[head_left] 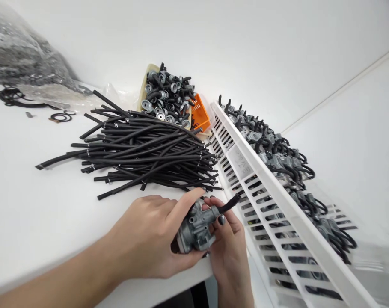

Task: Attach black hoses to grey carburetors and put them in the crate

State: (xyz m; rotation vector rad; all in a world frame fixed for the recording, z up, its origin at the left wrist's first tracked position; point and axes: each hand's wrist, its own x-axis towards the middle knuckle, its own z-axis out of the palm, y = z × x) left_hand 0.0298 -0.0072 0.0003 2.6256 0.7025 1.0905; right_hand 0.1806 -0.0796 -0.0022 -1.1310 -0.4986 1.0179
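Observation:
A grey metal carburetor is held over the table's front edge. My left hand is closed round its body from the left, thumb over the top. My right hand is closed on its right side, with the thumb by the metal collar where a short black hose sticks out. Part of the carburetor's underside is hidden by my fingers. Just beyond my hands lies a pile of long black rubber hoses, several with small metal clips near their ends.
A white slotted crate full of carburetors stands on the right. A cream tub of metal caps with short hoses sits at the back, beside an orange basket. Black rings and a clear plastic bag of parts lie at left.

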